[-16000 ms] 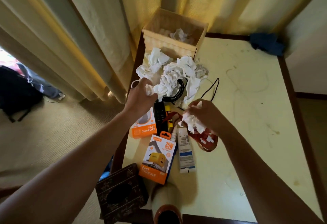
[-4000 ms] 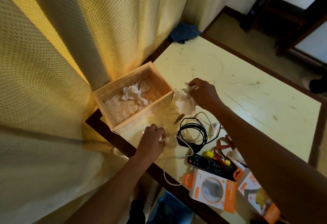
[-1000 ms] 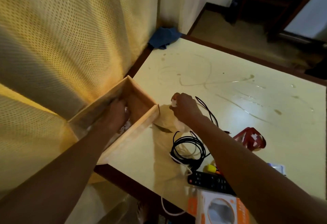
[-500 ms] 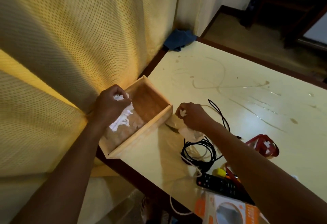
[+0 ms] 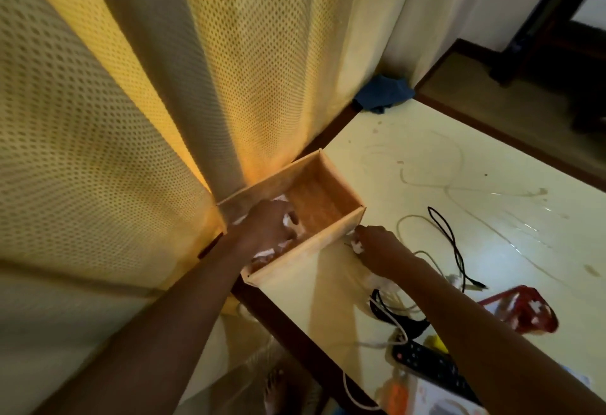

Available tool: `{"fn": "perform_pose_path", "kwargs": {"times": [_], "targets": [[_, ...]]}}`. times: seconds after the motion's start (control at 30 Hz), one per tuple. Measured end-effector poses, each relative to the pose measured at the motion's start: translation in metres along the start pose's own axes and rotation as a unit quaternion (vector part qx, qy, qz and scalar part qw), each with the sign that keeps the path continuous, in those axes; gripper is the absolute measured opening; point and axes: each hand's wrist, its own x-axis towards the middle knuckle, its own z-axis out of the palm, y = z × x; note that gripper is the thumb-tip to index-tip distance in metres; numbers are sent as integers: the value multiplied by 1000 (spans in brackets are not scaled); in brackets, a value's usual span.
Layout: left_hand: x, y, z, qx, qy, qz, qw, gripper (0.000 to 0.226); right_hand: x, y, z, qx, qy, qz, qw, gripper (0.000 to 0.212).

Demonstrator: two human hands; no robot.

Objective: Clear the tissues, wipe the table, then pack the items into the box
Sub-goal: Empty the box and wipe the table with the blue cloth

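A shallow, open-topped rectangular wooden box point(image 5: 305, 252), with thin pale walls and a grainy orange-brown floor, sits at centre frame on the corner of a glossy, stained cream surface point(image 5: 459, 165). It stands against a yellow mesh curtain point(image 5: 147, 86). Your left hand point(image 5: 270, 227) is inside the box, its grip curled round crumpled white tissues point(image 5: 265, 253); half a second ago it was raised over the left rim. Your right hand point(image 5: 377, 245), now closer to the box's near wall, pinches a small tissue wad point(image 5: 357, 245). A thin black cable point(image 5: 449, 234) loops at right, and a blue cloth point(image 5: 383, 93) lies at upper right.
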Motion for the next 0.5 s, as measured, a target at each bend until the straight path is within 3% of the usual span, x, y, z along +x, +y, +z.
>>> {"fn": "perform_pose_path", "kwargs": {"times": [0.17,0.33,0.4,0.5], "targets": [[20,-10,30,67,-64,38,995,28,-19,7,-23,105,59,47,992,7],[25,-6,32,60,-118,36,991,23,-48,-3,-49,252,150,67,954,10],[23,-10,30,21,-109,48,993,12,-57,-14,-55,274,169,57,945,9],[9,-7,13,-46,-23,32,998,7,-65,-31,-58,307,165,37,936,9]]}}
